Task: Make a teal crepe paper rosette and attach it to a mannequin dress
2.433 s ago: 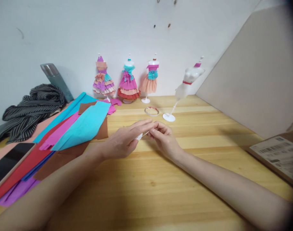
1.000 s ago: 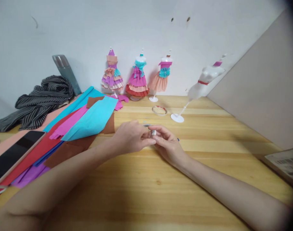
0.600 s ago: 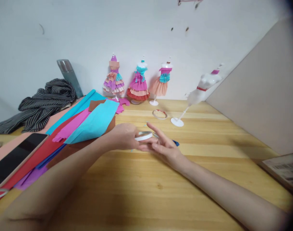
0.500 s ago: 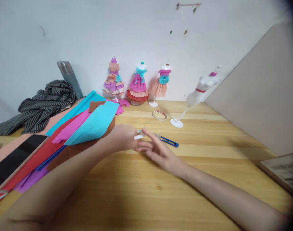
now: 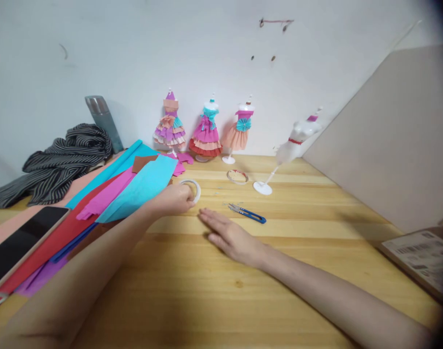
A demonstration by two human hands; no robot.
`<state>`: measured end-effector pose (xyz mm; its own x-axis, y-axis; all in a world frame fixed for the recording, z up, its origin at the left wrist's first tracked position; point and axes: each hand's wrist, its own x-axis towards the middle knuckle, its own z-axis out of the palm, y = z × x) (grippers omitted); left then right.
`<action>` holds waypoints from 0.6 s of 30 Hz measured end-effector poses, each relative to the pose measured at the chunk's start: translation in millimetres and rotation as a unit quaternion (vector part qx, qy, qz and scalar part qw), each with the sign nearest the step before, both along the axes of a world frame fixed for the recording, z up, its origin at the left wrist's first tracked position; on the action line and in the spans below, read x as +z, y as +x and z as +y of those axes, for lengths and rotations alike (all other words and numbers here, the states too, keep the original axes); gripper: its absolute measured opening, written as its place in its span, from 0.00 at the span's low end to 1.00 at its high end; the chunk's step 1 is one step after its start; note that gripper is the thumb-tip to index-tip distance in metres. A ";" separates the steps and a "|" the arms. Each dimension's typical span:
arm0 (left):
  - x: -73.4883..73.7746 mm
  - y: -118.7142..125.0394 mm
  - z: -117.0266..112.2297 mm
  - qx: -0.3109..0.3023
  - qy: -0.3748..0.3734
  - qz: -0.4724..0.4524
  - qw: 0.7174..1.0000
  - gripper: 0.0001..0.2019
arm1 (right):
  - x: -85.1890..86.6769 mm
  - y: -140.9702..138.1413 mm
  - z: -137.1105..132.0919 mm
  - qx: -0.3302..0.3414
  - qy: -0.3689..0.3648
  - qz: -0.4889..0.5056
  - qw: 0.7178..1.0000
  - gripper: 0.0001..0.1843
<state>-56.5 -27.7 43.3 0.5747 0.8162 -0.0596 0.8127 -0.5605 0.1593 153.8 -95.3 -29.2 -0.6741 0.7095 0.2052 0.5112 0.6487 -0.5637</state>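
My left hand (image 5: 175,199) is closed on the rim of a roll of white tape (image 5: 197,190), just right of the turquoise paper (image 5: 139,190). My right hand (image 5: 236,238) lies low over the wooden table (image 5: 239,295), fingers stretched out and holding nothing. Just beyond it are blue-handled thread snips (image 5: 252,214), their blades pointing left. A thin ring (image 5: 238,177), maybe another tape roll, lies farther back. On the right a white mini dress form (image 5: 300,133) with a red band at the waist leans on its stand.
Three dress forms in paper dresses (image 5: 169,127) (image 5: 207,131) (image 5: 240,130) stand along the wall. At left are coloured paper sheets, a phone (image 5: 23,245), a striped cloth (image 5: 69,155) and a flask (image 5: 107,123). A cardboard box (image 5: 421,257) sits at right.
My hands have parted. The left has moved left with the tape roll, which shows more fully now; the right has lowered toward the table with its fingers straighter.
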 end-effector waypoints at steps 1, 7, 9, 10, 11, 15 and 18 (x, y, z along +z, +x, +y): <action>0.3 -0.6 0.3 -0.003 -0.009 -0.017 1.000 0.12 | -3.9 4.0 4.4 -0.044 0.016 0.027 0.999 0.26; 4.5 -1.8 2.5 0.017 -0.075 -0.088 0.993 0.17 | -18.2 18.8 17.3 -0.129 0.099 0.157 0.974 0.22; 7.9 -0.7 2.4 0.027 -0.104 -0.096 0.990 0.20 | -20.3 19.4 20.7 -0.148 0.093 0.188 0.967 0.21; 9.6 -0.4 2.5 0.024 -0.111 -0.104 0.988 0.21 | -20.8 19.1 22.0 -0.153 0.090 0.199 0.964 0.20; 10.7 -0.5 3.0 0.016 -0.112 -0.115 0.987 0.21 | -20.9 18.5 22.9 -0.154 0.091 0.205 0.962 0.20; 7.4 -5.8 9.3 0.014 -0.080 -0.151 0.985 0.16 | -17.7 15.3 21.3 -0.133 0.130 0.195 0.963 0.19; -0.7 -11.3 14.6 0.010 -0.083 -0.150 0.985 0.10 | -14.0 13.7 17.8 -0.111 0.169 0.182 0.962 0.19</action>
